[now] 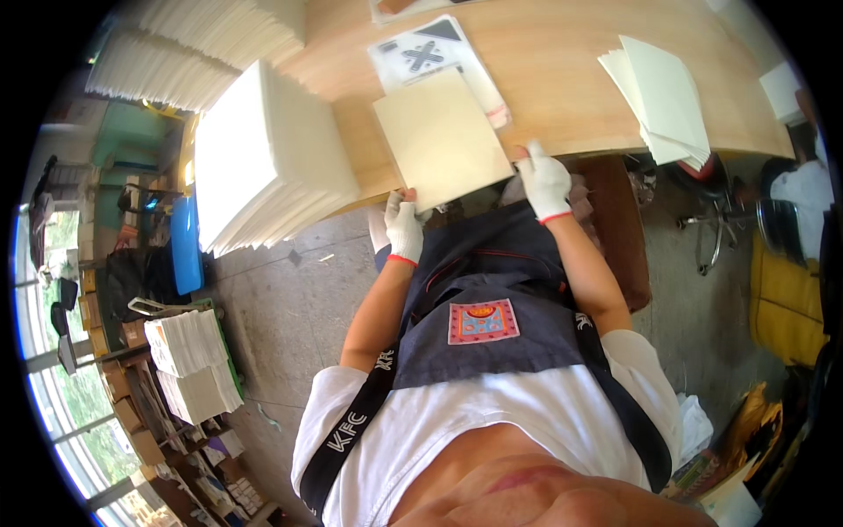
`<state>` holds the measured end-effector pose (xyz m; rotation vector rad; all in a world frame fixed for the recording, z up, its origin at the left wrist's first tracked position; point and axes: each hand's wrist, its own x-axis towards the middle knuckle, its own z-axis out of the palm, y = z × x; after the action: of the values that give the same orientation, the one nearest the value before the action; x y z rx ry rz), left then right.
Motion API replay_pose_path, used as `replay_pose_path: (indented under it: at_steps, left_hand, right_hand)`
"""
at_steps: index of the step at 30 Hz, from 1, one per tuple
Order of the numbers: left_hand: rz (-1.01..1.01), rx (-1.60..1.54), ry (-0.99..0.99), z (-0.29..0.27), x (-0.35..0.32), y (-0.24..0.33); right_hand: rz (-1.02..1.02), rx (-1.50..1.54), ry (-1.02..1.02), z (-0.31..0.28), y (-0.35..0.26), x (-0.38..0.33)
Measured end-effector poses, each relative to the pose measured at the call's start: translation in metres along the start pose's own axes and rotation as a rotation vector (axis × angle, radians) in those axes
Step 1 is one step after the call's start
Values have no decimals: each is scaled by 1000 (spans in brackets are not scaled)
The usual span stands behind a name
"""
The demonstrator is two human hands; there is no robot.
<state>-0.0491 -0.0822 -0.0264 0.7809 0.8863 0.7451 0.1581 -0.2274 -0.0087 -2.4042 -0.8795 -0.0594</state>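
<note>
A cream square sheet (442, 138) lies flat on the wooden table (562, 97), its near edge over the table's front edge. My left hand (404, 227), in a white glove, grips the sheet's near left corner. My right hand (544, 180), also gloved, presses on the sheet's near right corner. A printed sheet with a black cross and triangle (430, 54) lies just beyond it, partly covered by the cream sheet.
A tall stack of cream sheets (263, 158) stands at the left, more stacks (189, 44) behind it. A fanned pile of white sheets (663, 97) sits at the table's right. Another person (803, 189) and a stool (716, 215) are at the right. Paper bundles (189, 364) rest on the floor.
</note>
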Motion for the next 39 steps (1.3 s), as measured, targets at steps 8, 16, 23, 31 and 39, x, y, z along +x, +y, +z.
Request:
replay_pose_path:
  at_steps: [8,16,23,31,39]
  left_hand:
    - [673,751,-117,24,-56,131]
    - [1081,549,300,-41,-74,279]
    - [745,1063,462,-118,-35,300]
    - [769,62,581,-201,-5,127]
    - [852,1076,-119,-77,-34,9]
  right_hand:
    - [320,1285,-794,18,-31,-11]
    - [-228,1360,-767,-28,-243,51]
    - [-243,1024,-893,-29,-301,64]
    - [196,1552,-165,-23,-79,60]
    - [837,1365,208,-127,162,63]
